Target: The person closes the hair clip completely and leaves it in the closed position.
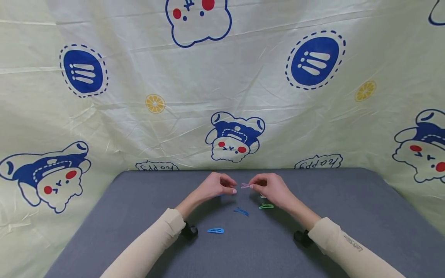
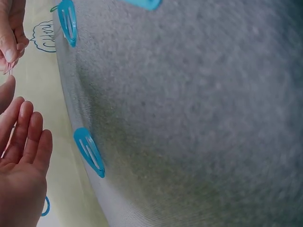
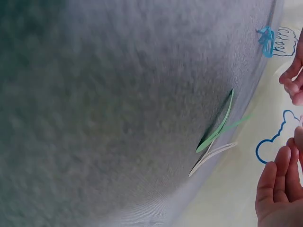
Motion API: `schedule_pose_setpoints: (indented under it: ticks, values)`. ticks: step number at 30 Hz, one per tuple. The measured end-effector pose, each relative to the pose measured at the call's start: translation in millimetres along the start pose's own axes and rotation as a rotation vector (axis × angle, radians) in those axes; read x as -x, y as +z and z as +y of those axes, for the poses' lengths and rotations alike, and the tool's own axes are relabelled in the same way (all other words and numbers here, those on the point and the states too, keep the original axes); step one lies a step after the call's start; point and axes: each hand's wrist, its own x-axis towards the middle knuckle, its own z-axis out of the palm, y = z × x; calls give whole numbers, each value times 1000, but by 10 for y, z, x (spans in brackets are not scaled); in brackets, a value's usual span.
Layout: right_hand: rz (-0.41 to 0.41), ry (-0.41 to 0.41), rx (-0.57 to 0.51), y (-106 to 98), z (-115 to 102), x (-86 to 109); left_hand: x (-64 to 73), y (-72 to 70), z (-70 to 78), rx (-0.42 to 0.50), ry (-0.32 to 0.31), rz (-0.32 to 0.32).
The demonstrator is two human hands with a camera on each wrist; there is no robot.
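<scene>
My right hand [image 1: 272, 188] pinches a small pink snap hair clip [image 1: 245, 185] between thumb and fingertips, above the table's far part. The clip's two arms look spread apart. Facing it from the left, my left hand [image 1: 216, 186] has loosely bent fingers with nothing between them, its fingertips a short way from the clip. In the left wrist view the left hand's palm [image 2: 23, 184] shows, fingers extended. Below the right hand lie a green hair clip [image 3: 222, 127] and a white one [image 3: 210, 157], both sprung apart.
On the grey table [image 1: 139, 231] lie a blue hair clip [image 1: 215, 230] near the front and another blue clip [image 1: 241, 211] in the middle. A third blue clip [image 2: 89, 152] is partly hidden by my left hand in the head view. A patterned curtain [image 1: 187, 135] hangs behind.
</scene>
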Motion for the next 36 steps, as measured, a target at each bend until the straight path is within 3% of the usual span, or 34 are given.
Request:
schedule_pose_setpoints:
  ticks: [15, 21, 36]
  values:
    - [173, -80, 21, 27, -193, 277, 149, 13, 171, -9, 57, 74]
    - [223, -121, 25, 20, -267, 425, 296, 14, 266, -13, 72, 78]
    - [258, -86, -21, -23, -488, 788, 682, 49, 480, -10, 87, 127]
